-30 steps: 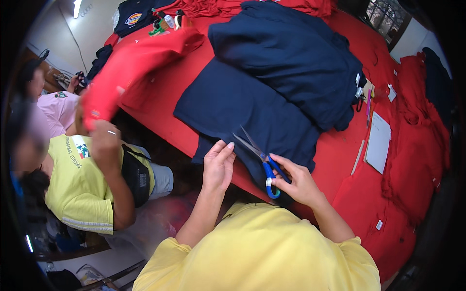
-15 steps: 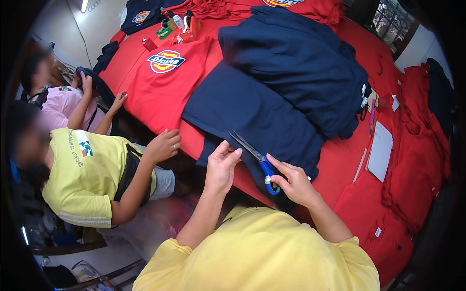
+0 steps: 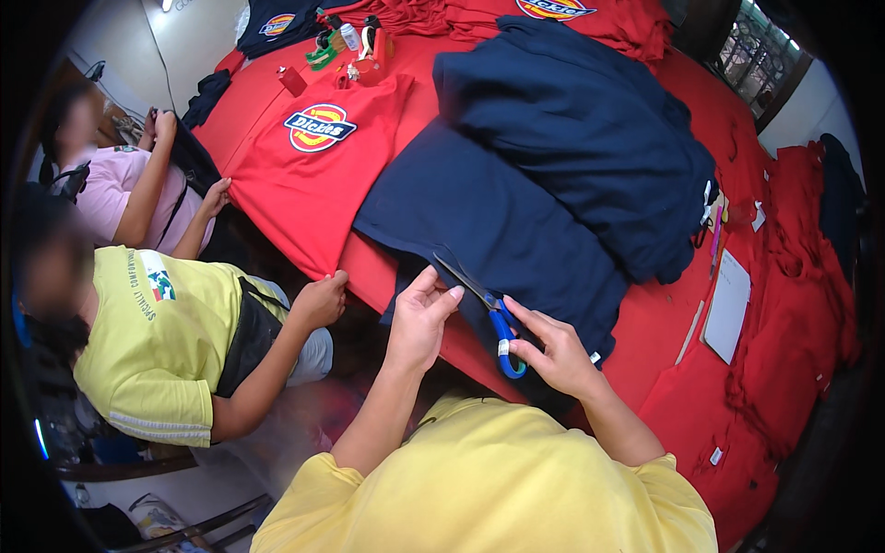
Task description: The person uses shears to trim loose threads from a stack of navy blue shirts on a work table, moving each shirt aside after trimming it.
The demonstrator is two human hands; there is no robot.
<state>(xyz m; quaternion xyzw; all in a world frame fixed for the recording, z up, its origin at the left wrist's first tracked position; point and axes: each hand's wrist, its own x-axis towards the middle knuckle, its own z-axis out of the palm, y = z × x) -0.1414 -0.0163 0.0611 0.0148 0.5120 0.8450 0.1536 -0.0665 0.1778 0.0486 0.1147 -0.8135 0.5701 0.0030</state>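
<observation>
Soft red cloth covers the tabletop (image 3: pixel 277 120), with navy garments (image 3: pixel 516 221) lying folded at its near edge. The right hand (image 3: pixel 553 355) grips blue-handled scissors (image 3: pixel 487 313), thin blades angled over the navy fabric. The left hand (image 3: pixel 419 318), fingers loosely curled, pinches the hem. Since before, a co-worker's red shirt (image 3: pixel 318 157) lies flat.

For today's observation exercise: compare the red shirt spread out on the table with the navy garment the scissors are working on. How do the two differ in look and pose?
The red shirt lies flat with a printed oval badge showing; the navy garment shows no print.
A co-worker's hand touches the red shirt's hem; the navy garment's edge is pinched by the left hand while the right hand holds blue-handled scissors at it.
Another navy piece overlaps the navy garment; nothing covers the red shirt.
Both rest on the red-covered table.
</observation>
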